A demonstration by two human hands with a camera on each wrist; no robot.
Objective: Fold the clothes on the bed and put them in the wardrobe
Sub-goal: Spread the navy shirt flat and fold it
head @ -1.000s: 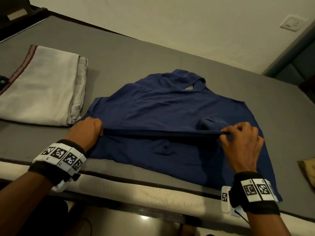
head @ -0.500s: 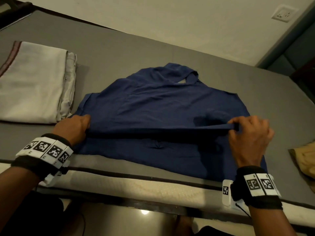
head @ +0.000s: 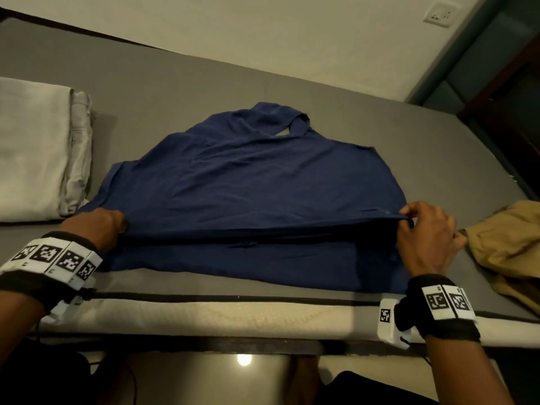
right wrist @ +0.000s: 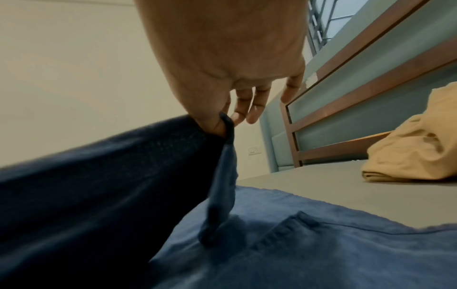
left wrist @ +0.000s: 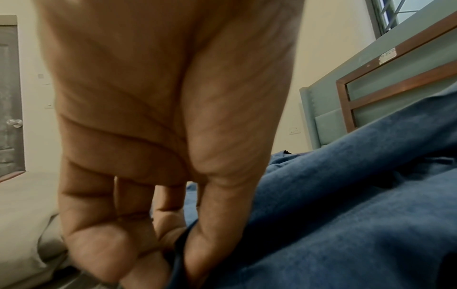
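Observation:
A dark blue shirt [head: 248, 176] lies spread on the grey bed [head: 380, 118], its collar at the far side. A fold of it is raised in a taut line between my hands, above the part lying near the bed's front edge. My left hand [head: 117, 225] grips the fold's left end, thumb and fingers curled round the cloth [left wrist: 333, 215]. My right hand [head: 409, 219] pinches the right end between thumb and forefinger, the other fingers spread; the pinched blue edge [right wrist: 226, 125] hangs down from it.
A folded pale grey garment [head: 38, 153] lies on the bed to the left. A crumpled tan garment [head: 505, 247] lies at the right, close to my right hand. A wall with a socket [head: 441, 14] rises behind the bed, and a headboard [right wrist: 358, 93] at the right.
Both hands have moved apart, drawing the raised fold wider and taut; the right hand now reaches the shirt's right edge beside the tan garment. The view has shifted right.

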